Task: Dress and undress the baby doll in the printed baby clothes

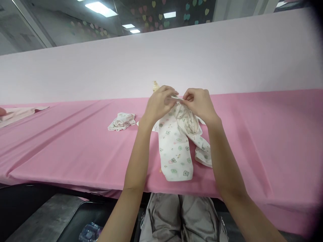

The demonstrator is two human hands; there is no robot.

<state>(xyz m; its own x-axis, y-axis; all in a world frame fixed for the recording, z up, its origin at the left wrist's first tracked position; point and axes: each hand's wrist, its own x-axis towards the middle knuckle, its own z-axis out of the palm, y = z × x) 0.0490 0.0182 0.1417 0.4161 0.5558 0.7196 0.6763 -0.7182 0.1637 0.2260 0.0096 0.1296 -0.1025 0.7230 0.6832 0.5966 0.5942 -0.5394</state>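
A pair of white baby pants point(175, 151) with a small green and pink animal print hangs down from my hands, its legs spread over the pink tablecloth. My left hand point(161, 102) pinches one side of the waistband, near the top edge. At the other side of the same edge, my right hand point(199, 102) is closed with thumb and finger on the cloth. The right leg of the pants bends outward and partly passes behind my right forearm. Bunched fabric sits below the waistband, and its layers are hard to tell apart.
A small folded printed cloth point(122, 121) lies to the left. Behind my left hand stands a yellowish object point(155, 86), mostly hidden. At the far left, another person's fingertip point(2, 112) shows by a pale pink cloth point(21, 115). A white partition point(101, 70) rises behind the pink tablecloth point(83, 151).
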